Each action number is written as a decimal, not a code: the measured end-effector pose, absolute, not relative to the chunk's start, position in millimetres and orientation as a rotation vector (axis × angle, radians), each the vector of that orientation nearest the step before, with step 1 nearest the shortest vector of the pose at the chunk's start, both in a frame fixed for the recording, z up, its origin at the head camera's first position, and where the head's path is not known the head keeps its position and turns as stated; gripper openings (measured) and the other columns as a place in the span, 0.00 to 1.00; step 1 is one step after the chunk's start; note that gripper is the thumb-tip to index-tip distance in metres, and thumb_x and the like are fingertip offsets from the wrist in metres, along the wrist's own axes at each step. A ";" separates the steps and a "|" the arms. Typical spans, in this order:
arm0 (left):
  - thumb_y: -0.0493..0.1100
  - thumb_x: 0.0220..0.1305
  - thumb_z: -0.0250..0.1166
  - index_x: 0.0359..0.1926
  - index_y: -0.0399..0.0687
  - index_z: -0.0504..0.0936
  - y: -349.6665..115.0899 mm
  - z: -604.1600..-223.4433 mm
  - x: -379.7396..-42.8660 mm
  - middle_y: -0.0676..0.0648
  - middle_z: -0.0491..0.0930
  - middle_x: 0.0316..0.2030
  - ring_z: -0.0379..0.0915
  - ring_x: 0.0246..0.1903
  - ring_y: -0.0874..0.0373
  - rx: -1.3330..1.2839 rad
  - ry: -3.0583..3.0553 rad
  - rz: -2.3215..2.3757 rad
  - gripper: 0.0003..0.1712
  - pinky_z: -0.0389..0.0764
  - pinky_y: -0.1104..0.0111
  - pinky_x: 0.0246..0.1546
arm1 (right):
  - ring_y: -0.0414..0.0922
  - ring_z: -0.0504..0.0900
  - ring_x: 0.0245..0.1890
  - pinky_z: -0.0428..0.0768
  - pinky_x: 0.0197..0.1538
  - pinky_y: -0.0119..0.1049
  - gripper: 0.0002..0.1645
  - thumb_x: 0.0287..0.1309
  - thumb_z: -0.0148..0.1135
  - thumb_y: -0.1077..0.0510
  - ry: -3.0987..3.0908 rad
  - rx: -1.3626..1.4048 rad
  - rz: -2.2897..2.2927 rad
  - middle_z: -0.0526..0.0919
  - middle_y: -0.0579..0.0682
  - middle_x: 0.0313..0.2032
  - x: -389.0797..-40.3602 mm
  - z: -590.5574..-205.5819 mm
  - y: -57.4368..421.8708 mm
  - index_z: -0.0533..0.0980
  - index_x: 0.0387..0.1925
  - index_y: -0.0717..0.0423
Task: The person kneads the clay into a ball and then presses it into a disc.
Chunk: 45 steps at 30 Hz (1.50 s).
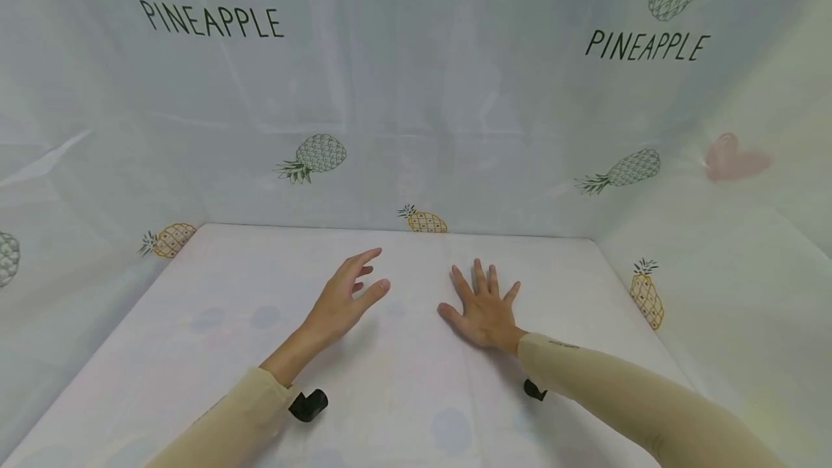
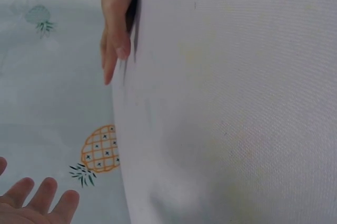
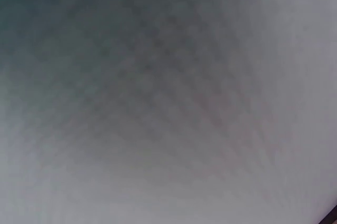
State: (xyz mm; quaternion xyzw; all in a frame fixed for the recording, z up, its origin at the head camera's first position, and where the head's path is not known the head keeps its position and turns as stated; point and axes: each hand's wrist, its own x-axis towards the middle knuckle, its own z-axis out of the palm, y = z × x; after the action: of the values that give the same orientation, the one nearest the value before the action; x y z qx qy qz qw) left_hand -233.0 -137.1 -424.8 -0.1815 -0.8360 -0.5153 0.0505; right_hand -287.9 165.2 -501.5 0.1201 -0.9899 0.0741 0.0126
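Observation:
My left hand [image 1: 341,302] hovers over the left-middle of the white table [image 1: 390,396], turned on its side, thumb apart from the loosely bent fingers and nothing between them. Palm down, my right hand [image 1: 486,316] lies on the table to its right with fingers spread. In the left wrist view, the right hand [image 2: 117,13] appears edge-on against the table surface, and fingertips of the left hand [image 2: 39,205] show at the lower left corner. The right wrist view is filled by a blurred, shaded close-up of the tabletop [image 3: 168,182].
A pale sheet [image 1: 416,92] printed with pineapples and lettering hangs behind the table and along both sides. Black wrist cameras, one under the left wrist [image 1: 308,405] and one under the right [image 1: 535,389], stick out close over the table.

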 end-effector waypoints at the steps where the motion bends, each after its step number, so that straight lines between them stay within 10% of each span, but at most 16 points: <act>1: 0.57 0.76 0.66 0.82 0.59 0.63 -137.2 -424.0 -233.0 0.45 0.63 0.79 0.65 0.75 0.40 -0.555 -2.544 -1.568 0.39 0.69 0.41 0.72 | 0.68 0.33 0.83 0.31 0.67 0.87 0.54 0.70 0.38 0.17 -3.084 0.375 0.230 0.36 0.61 0.85 -288.5 -501.0 165.2 0.45 0.87 0.36; 45: 0.59 0.76 0.66 0.81 0.61 0.63 -140.4 -430.3 -233.0 0.46 0.63 0.78 0.66 0.74 0.42 -0.521 -2.582 -1.566 0.39 0.70 0.43 0.72 | 0.72 0.38 0.82 0.28 0.73 0.79 0.46 0.72 0.50 0.35 -3.021 0.407 0.603 0.45 0.65 0.84 -288.0 -507.3 177.4 0.58 0.83 0.49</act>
State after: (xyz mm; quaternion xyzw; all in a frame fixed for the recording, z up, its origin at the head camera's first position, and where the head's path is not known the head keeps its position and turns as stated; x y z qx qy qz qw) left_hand -233.0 -140.4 -430.3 -0.1698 -0.8419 -0.5107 0.0388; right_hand -288.0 177.4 -507.3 0.1311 -0.9721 0.1939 0.0169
